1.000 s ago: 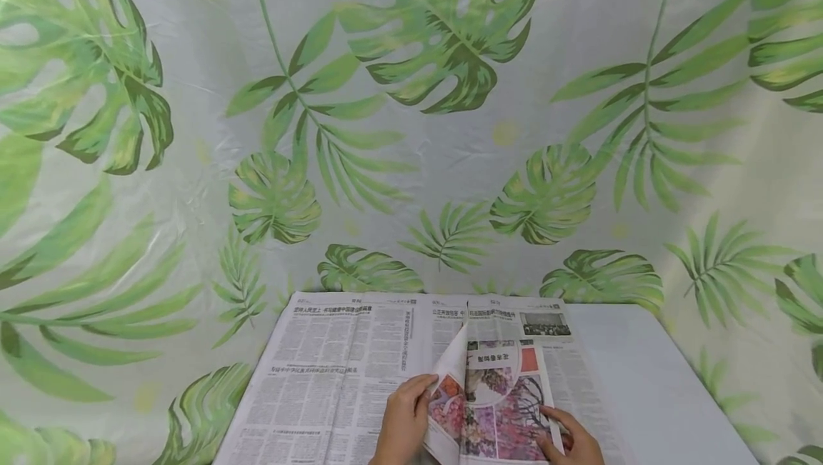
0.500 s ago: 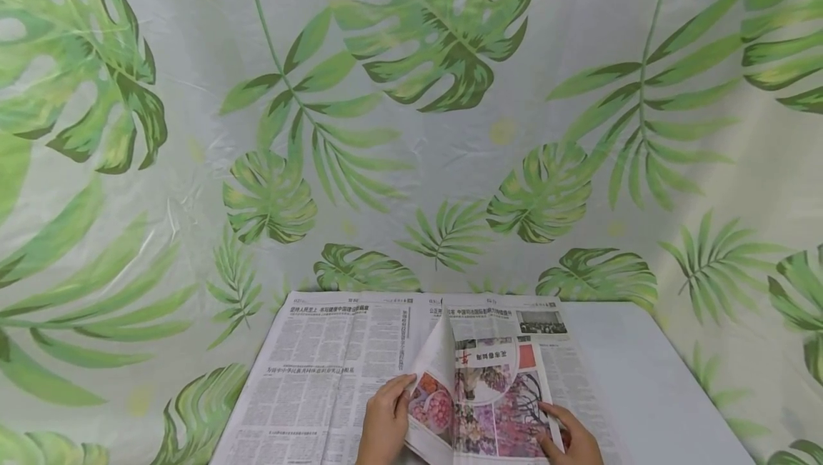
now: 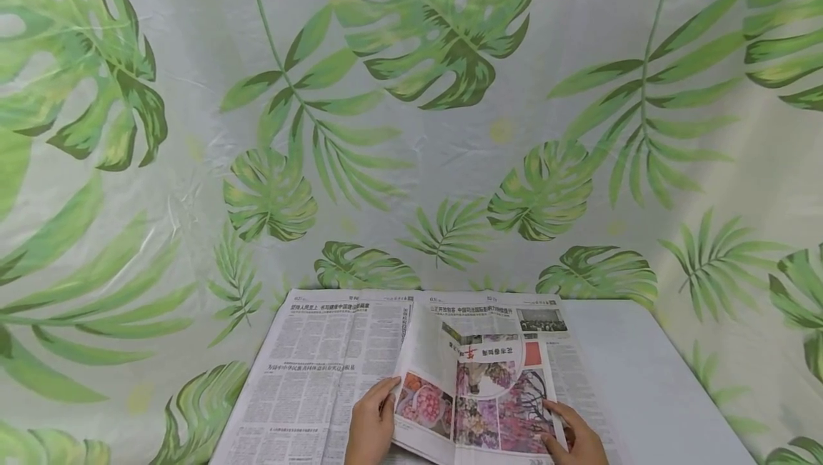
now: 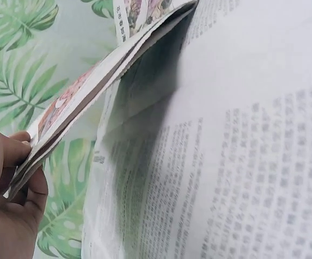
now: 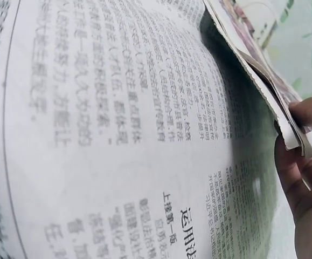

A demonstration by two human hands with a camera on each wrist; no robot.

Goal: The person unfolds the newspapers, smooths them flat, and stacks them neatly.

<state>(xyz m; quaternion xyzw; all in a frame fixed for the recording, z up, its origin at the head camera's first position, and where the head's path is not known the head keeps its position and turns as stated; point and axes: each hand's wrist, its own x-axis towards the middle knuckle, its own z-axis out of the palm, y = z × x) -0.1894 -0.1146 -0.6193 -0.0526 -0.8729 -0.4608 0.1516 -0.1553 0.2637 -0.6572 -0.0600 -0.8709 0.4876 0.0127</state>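
Held between both hands is a folded newspaper (image 3: 476, 408) with pink flower photos, opened along its middle crease. My left hand (image 3: 373, 418) pinches its left edge; in the left wrist view the thumb lies on top and the fingers (image 4: 37, 189) curl beneath several layers. On the opposite side my right hand (image 3: 575, 436) grips the right edge, the layered sheets (image 5: 285, 121) between thumb and fingers. Under it lies a larger spread newspaper (image 3: 308, 379), printed with dense text columns. Both wrist views show the held paper raised above that spread sheet.
The spread newspaper covers the left and middle of a white table (image 3: 649, 372), whose bare surface shows at right. Behind and around it hangs a leaf-patterned sheet (image 3: 450, 151) in white and green. A small group photo (image 3: 542, 321) is printed near the spread paper's top right.
My left hand has moved left, drawing the left flap of the folded newspaper outward, so more of its flower photo shows. The right hand stays at the right edge almost unmoved.
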